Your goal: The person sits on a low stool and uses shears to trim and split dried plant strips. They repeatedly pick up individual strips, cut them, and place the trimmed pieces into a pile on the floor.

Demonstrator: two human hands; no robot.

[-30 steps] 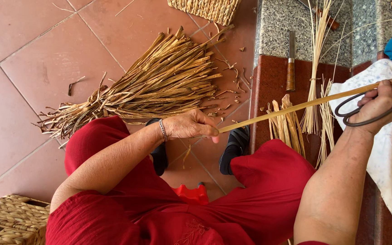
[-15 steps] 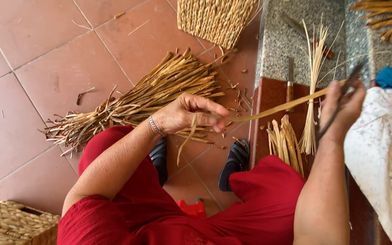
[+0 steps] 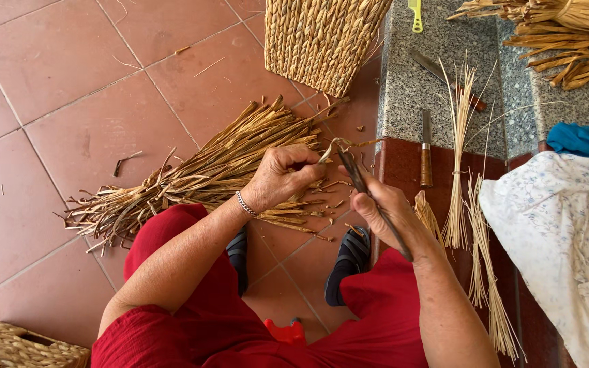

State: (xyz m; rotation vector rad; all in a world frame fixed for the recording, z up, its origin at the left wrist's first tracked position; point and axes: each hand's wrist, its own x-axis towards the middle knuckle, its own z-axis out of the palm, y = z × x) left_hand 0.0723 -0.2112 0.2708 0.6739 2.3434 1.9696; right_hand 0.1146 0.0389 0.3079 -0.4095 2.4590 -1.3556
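At the far left, a corner of a woven basket [image 3: 18,347] shows on the tiled floor [image 3: 42,102]. Next to the right, a bundle of dried straw stalks [image 3: 199,177] lies slantwise on the tiles, its far end reaching a tall woven basket [image 3: 322,37] standing at the top. The left hand [image 3: 284,178], a thin bracelet [image 3: 243,204] at its wrist, hovers over the bundle's near edge with the fingers curled in, pinching a curled straw strand [image 3: 335,144] at its fingertips. Just beside it, the right hand [image 3: 383,208] is closed around dark scissors [image 3: 376,204], whose tip points up toward the strand and meets it. Below the hands, dark sandals [image 3: 349,262] rest on the tiles between red-clothed knees. Further right, a brown-handled knife [image 3: 426,150] lies on the speckled stone worktop [image 3: 403,75], near thin reed bunches [image 3: 459,177] propped upright. At the far right sit a flowered white cloth [image 3: 560,245], a blue cloth [image 3: 584,140] and more straw bundles [image 3: 560,27].
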